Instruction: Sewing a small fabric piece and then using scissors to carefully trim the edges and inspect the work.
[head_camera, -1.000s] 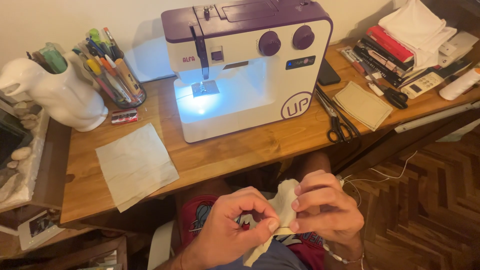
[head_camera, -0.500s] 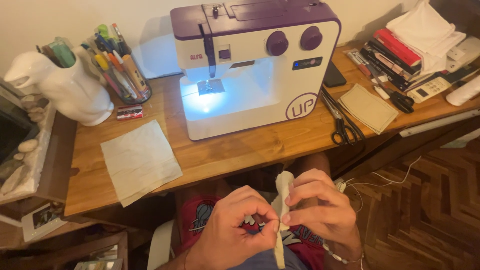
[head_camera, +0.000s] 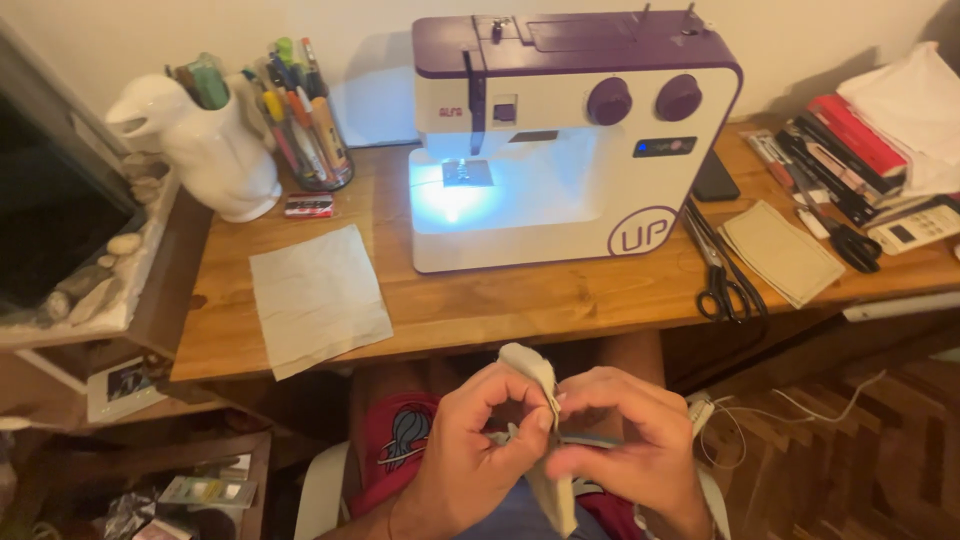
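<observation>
Cloth (head_camera: 540, 400), a small pale folded piece, stood upright between both hands, in front of the sewing machine (head_camera: 570, 140) and below the desk (head_camera: 540, 310) edge, over the person's lap. Its top corner poked up above the fingers, and its lower end hung down between the wrists. The left hand (head_camera: 475, 455) had its grip closed on the cloth, thumb and forefinger pinching the left side near the top. The right hand (head_camera: 625, 450) likewise pinched the cloth from the right, fingers curled and fingertips meeting those of the left hand at the fold. The machine, white with a purple top and two purple dials, sat at the back of the desk with its lamp lit over the needle plate. Left of the machine a flat pale fabric square (head_camera: 318, 297) lay on the desk, and behind that stood a white jug (head_camera: 215, 150) and a glass jar of pens (head_camera: 305, 125), with a small red and white card (head_camera: 309, 205) just in front of the jar. Right of the machine lay black scissors (head_camera: 722, 265), a beige fabric pad (head_camera: 781, 252) just beside them, and farther right a stack of books (head_camera: 840, 150) with white cloth on top. A white cable (head_camera: 790, 410) trailed on the wooden floor, below and to the right of the machine.
</observation>
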